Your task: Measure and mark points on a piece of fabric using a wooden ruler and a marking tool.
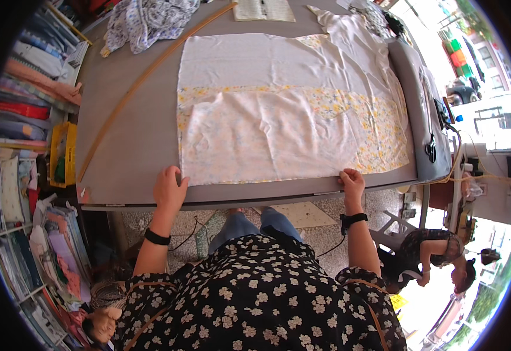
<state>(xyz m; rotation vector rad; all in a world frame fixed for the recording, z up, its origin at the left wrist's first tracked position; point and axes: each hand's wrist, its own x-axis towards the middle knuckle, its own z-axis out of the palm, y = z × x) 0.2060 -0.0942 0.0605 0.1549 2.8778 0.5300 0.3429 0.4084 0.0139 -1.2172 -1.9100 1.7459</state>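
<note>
A thin cloth with a yellow floral print [382, 131] lies spread on a grey-topped table [124, 145]. Over its front part rests a folded pale layer [246, 140], the print showing faintly through, with wrinkles near the middle. At the front left corner is my left hand [170, 188], thumb and forefinger apart, the thumb tip touching the cloth's edge. My right hand [353, 180] pinches the front edge of the cloth farther right, thumb against fingers. Both wrists wear black bands.
A long wooden strip [150, 70] lies across the table's left side. A printed cloth heap [154, 22] and an open notebook [264, 11] lie at the back. Black-handled scissors [431, 151] are at right. Fabric shelves and a yellow crate [62, 153] stand left. Another person [435, 250] is at right.
</note>
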